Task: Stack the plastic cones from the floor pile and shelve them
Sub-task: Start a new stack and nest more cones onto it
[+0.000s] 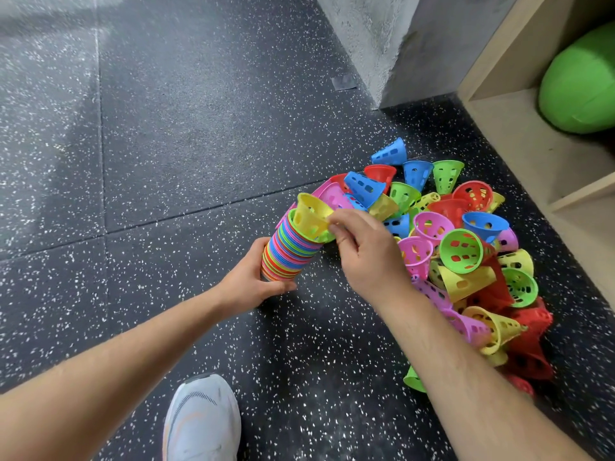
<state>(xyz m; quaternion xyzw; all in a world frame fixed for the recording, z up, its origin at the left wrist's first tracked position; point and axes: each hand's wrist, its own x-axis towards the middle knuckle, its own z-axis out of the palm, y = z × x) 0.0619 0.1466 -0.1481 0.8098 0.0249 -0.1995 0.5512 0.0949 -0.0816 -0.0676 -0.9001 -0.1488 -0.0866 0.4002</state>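
At the centre of the frame the left hand [248, 284] wraps its fingers and thumb round the foot of the stack [289, 252], which rests on the floor [199, 144] and leans toward the upper right. The right hand [362, 251] pinches the rim of a yellow cone [311, 214] between thumb and fingertips, at the top of the stack. The cone sits tilted and looks only partly seated, though its lower end is hidden, so I cannot be sure.

To seat it well, the cone's axis should match the lean of the stack, then be pressed down until the rims meet, while the left hand braces the base against the push. Straightening the stack first would help, since a tall curved column may buckle.

The pile [466, 254] lies loose at centre right, just beside the shelf [519, 134] in the upper right.
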